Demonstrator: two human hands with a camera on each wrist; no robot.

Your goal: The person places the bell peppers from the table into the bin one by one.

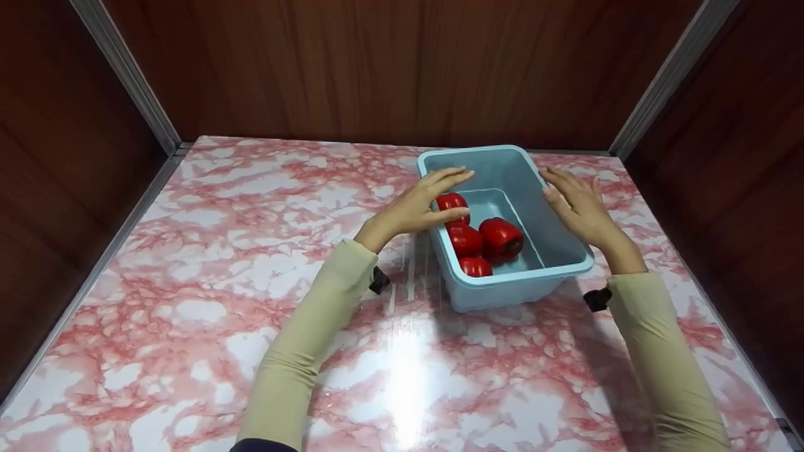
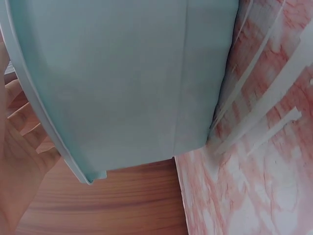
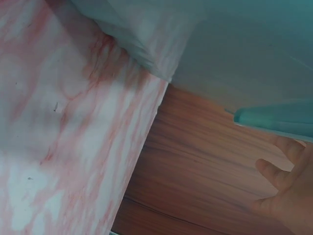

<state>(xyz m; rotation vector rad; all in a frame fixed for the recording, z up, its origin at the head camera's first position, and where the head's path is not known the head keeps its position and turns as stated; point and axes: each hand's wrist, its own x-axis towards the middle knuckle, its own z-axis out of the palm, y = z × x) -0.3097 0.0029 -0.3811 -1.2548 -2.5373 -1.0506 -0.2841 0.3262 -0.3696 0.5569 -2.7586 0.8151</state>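
A light blue plastic bin stands on the marbled table, right of the middle in the head view. Several red bell peppers lie in it, mostly along its left side; one pepper sits nearer the middle of the floor. My left hand reaches over the left rim, fingers extended and thumb spread above the peppers. On the opposite side my right hand is at the right rim with its fingers fairly straight. In the left wrist view the bin's outer wall fills much of the frame, fingers right at the rim.
The pink and white table has wood-grain panels behind it and on both sides, joined by metal corner posts. Pale strips mark the tabletop left of the bin. Bright glare shows on the table's front part.
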